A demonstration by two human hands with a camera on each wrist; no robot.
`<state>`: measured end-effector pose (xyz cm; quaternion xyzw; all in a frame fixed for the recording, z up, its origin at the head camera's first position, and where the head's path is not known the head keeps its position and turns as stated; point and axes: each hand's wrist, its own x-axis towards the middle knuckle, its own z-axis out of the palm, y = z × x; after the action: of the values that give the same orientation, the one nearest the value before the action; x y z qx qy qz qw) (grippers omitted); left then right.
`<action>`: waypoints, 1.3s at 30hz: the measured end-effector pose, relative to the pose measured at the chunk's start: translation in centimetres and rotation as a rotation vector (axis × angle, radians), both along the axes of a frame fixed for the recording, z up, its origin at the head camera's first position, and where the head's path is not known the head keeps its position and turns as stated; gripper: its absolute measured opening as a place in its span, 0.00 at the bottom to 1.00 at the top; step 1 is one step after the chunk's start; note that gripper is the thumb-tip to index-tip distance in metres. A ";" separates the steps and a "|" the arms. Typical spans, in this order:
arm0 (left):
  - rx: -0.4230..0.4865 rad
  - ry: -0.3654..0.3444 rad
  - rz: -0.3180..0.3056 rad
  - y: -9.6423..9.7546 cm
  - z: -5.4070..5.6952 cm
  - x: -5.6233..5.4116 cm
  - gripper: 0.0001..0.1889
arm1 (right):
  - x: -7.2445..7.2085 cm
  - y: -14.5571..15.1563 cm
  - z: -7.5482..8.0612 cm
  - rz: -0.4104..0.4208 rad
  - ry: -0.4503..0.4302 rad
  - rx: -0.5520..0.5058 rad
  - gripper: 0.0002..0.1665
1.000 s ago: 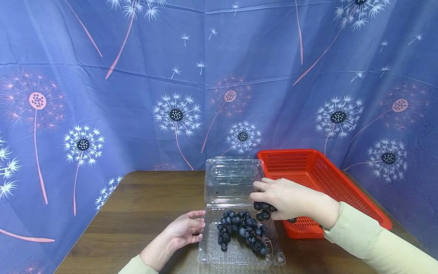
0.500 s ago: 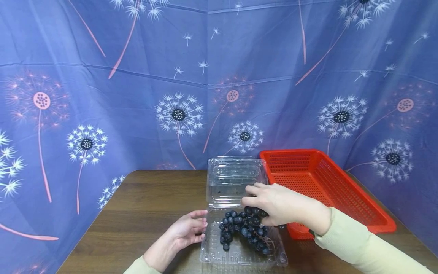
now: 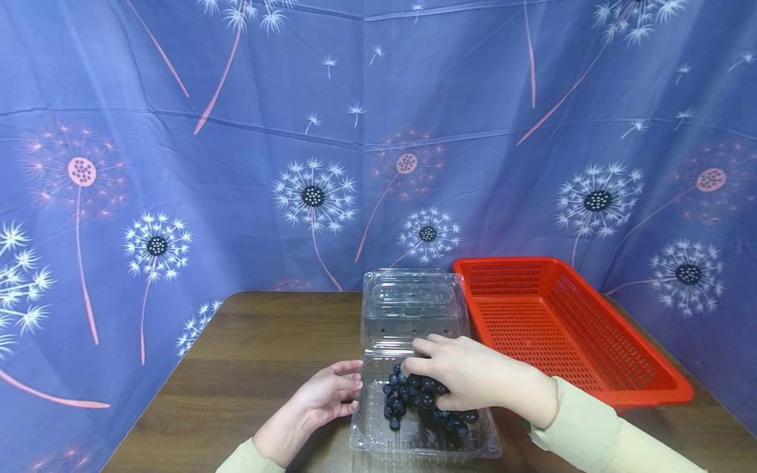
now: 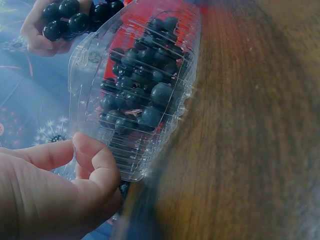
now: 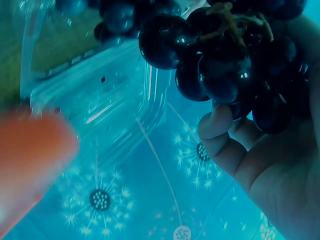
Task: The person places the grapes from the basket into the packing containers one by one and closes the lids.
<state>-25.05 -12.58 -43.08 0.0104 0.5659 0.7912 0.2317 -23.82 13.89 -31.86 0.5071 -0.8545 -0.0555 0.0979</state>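
A clear plastic clamshell box (image 3: 372, 433) stands with its lid (image 3: 414, 302) laid back. In its base lie dark grapes (image 3: 395, 401) on brown stems. My right hand (image 3: 470, 371) is over the box, fingers and thumb curled round another bunch of grapes (image 5: 225, 75). That bunch overlaps those in the box in the head view. My left hand (image 3: 328, 397) is at the box's left wall; in the left wrist view its thumb and fingertip (image 4: 90, 147) pinch the rim. Part of the lower bunch is hidden by the right hand.
A red perforated plastic basket (image 3: 532, 315) stands at the back right, close beside the lid. The brown wooden table (image 3: 266, 341) extends to the left of the box. A blue dandelion-print cloth (image 3: 236, 164) hangs behind.
My right hand has moved left and down from the basket's side to over the box, bringing the bunch of grapes with it. The left hand stays at the box's wall.
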 end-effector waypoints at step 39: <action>-0.016 -0.016 0.008 0.1 0.4 -0.3 0.27 | 1.4 -2.0 -7.5 -0.008 0.074 -0.192 0.35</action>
<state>-25.35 -12.52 -42.69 0.0000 0.5704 0.7876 0.2332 -22.42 11.86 -39.40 0.4896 -0.8537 0.0076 0.1773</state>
